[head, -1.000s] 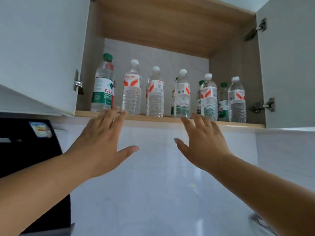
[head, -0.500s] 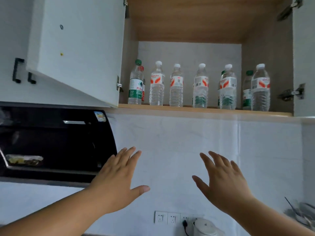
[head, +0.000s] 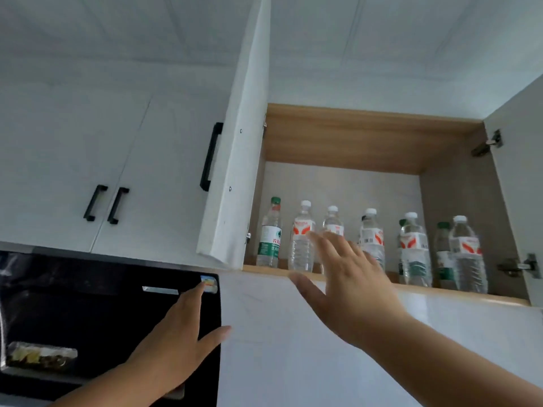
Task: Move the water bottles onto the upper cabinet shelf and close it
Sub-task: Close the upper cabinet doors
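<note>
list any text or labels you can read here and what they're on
Green-capped bottle: Chinese characters on the green and white label, too blurred to read.
Red-and-white bottle labels: a short brand word, too blurred to read.
Sticker on the black appliance: coloured bands, text too small.
Nothing else carries text.

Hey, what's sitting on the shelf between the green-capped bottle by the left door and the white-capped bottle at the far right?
Head view: several more water bottles, one partly behind the right hand.

Only the green-capped bottle (head: pixel 269 234) at the shelf's left end shows Chinese characters on its label, too blurred to read surely.
</note>
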